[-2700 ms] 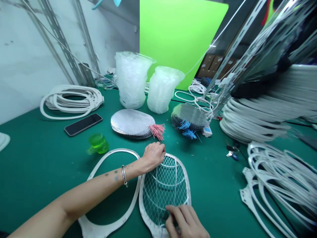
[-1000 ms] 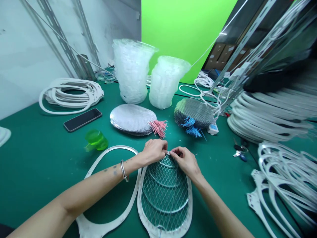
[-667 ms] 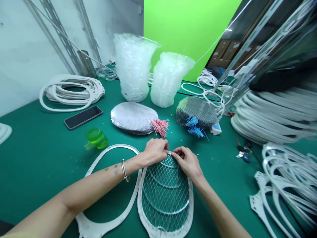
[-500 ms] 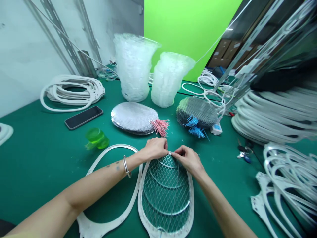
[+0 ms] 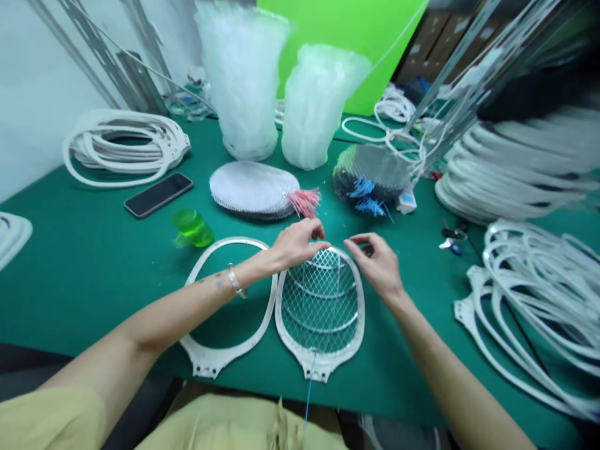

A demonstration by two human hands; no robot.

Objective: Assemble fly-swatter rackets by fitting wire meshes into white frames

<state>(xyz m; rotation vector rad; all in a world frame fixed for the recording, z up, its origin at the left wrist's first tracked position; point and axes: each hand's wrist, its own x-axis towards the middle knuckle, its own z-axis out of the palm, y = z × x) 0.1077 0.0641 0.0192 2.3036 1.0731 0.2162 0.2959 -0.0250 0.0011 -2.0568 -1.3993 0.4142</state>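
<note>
A white racket frame (image 5: 359, 325) filled with wire mesh lies flat on the green table (image 5: 84, 269), a thin blue wire (image 5: 307, 394) trailing from its neck. My left hand (image 5: 297, 245) is curled at the frame's top rim, thumb and fingertips on the edge. My right hand (image 5: 379, 264) hovers just right of that rim, fingers apart and holding nothing. An empty white racket frame (image 5: 202, 270) lies side by side with the meshed one, under my left forearm.
Behind my hands lie a silver mesh stack with pink wires (image 5: 253, 187), a dark mesh stack with blue wires (image 5: 370, 172), a green cup (image 5: 192, 228), a phone (image 5: 158, 194) and keys (image 5: 450, 240). Two clear plastic stacks (image 5: 244, 81) stand further back. White frame piles (image 5: 529, 294) crowd the right.
My right hand has let go of the top rim and drawn off to the right, opening. The view has tipped down, showing the table's near edge and my lap.
</note>
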